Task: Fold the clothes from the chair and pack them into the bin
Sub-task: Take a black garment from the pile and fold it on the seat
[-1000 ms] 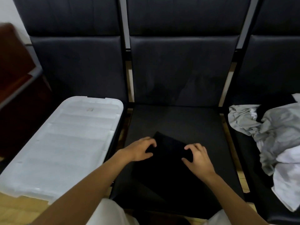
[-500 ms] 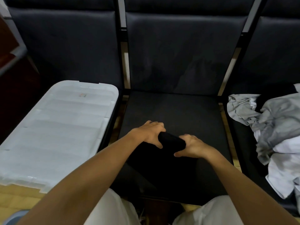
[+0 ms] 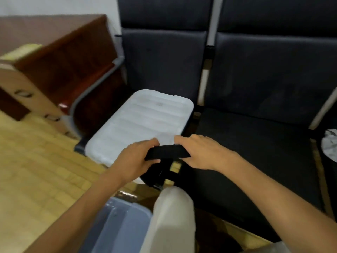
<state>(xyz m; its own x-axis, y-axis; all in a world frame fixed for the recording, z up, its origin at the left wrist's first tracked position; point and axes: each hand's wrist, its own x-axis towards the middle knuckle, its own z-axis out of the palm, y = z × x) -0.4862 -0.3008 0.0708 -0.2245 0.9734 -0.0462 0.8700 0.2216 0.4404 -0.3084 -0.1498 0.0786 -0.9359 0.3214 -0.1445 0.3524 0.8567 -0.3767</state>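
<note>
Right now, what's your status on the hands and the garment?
Left hand and right hand each grip an end of the folded black garment. Grey plastic bin below left. White ribbed plastic lid lies beyond.

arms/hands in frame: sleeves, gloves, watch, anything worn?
Both forearms are bare to the frame edge: no sleeves in view. Left hand and right hand carry no gloves, rings, watch or wristband that I can see. Light, off-white trousers cover the knees below.

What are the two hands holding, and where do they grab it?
A folded black cloth. The left hand holds its left end and the right hand holds its right end, lifted near the white lid.
</note>
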